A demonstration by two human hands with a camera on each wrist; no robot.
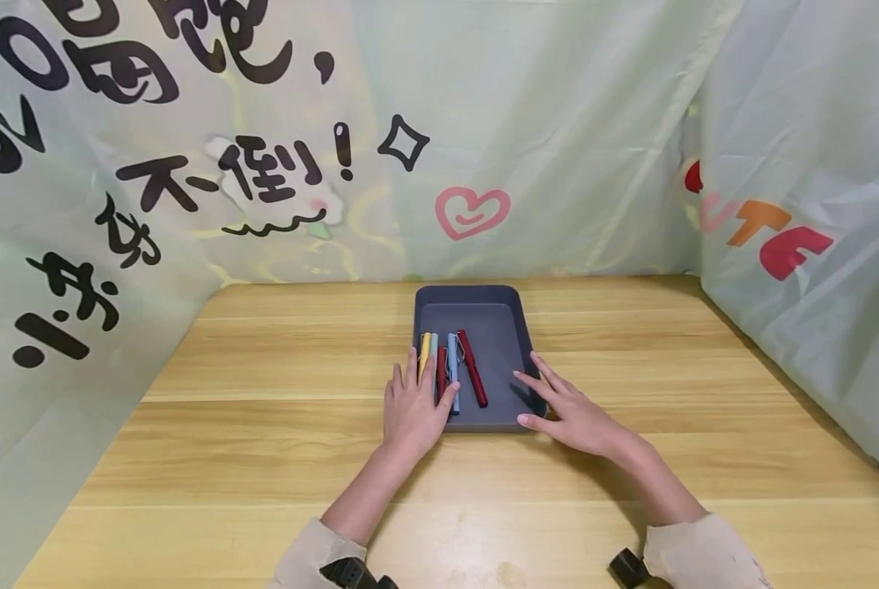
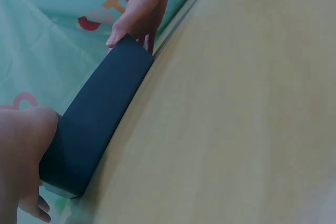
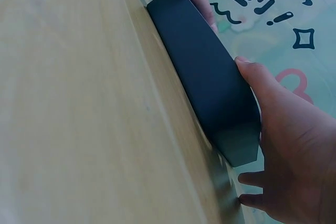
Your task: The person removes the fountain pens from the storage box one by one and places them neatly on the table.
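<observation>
A dark grey rectangular tray (image 1: pixel 500 343) lies flat on the table, with several capped pens in its left half. Among them are a yellow pen (image 1: pixel 425 347), a light blue pen (image 1: pixel 452 352) and a dark red pen (image 1: pixel 473 370) lying apart at a slant. My left hand (image 1: pixel 414 411) rests over the tray's near left side, fingers spread, with the thumb and index finger above the pens. Across from it, my right hand (image 1: pixel 579 415) touches the near right side with spread fingers. In the right wrist view its thumb (image 3: pixel 254 72) lies at the tray's rim.
The wooden table (image 1: pixel 277 409) extends around the tray on all sides. Behind it hangs a pale printed cloth (image 1: pixel 571 147) with black writing and a pink heart. More cloth (image 1: pixel 814 343) bounds the table's right edge. Each wrist wears a dark camera mount.
</observation>
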